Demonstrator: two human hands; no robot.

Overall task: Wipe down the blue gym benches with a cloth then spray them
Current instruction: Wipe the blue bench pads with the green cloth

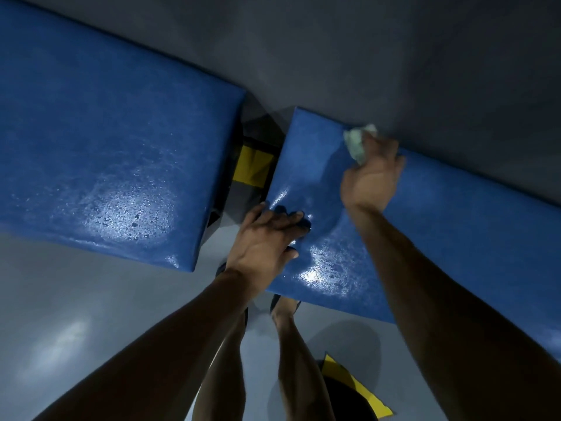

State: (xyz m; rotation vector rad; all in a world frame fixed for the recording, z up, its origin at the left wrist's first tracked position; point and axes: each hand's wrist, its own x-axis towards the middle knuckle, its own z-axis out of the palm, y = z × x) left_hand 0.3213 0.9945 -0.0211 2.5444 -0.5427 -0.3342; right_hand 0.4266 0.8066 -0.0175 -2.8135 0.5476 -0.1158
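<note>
Right hand [372, 174]: fingers curled round a crumpled pale-green cloth [358, 141], pressed at the far edge of the right-side blue padded vinyl bench pad [440, 232], near its far-left corner.
Left hand [264, 235]: flat, fingers straight, resting on the same pad's near-left edge.
Left-side blue padded vinyl bench pad [100, 147]: wet sheen and droplets toward its near-right corner; apart from the right pad.
Gap between pads: black frame with yellow patch [252, 168].
Grey glossy floor [76, 314]: open on both long sides of the pads.
Bare legs, foot [283, 305] just under the right pad's near edge.
</note>
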